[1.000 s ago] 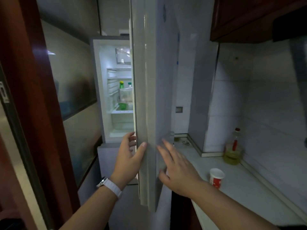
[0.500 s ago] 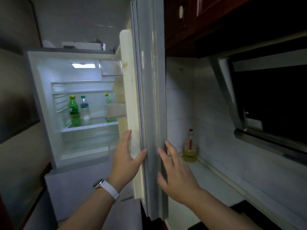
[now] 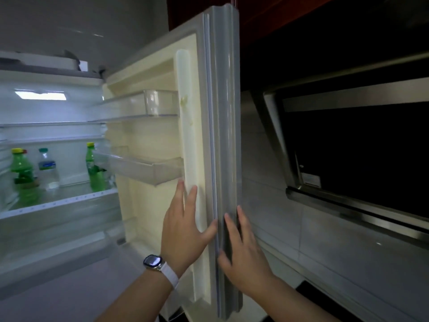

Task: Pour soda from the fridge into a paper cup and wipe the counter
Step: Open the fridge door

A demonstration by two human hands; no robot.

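Note:
The fridge door [image 3: 222, 117] stands open, edge-on in front of me. My left hand [image 3: 185, 231] lies flat on the door's inner side, thumb hooked over the grey seal, a white watch on the wrist. My right hand [image 3: 241, 252] presses on the door's outer edge with fingers spread. Inside the lit fridge, on a glass shelf [image 3: 62, 196], stand a green soda bottle [image 3: 23, 175] at the left, a clear water bottle [image 3: 47, 168] beside it and another green soda bottle [image 3: 95, 170] further right. The paper cup and counter are out of view.
Two clear door bins [image 3: 144, 168] jut from the door's inner side. A dark range hood [image 3: 362, 163] with a steel frame hangs at the right, below dark wood cabinets [image 3: 290, 17]. A tiled wall [image 3: 267, 217] runs behind the door.
The view has moved closer and to the left, and the door has swung wider open. The cup, oil bottle and counter have left the frame. Both hands stay on the door edge.

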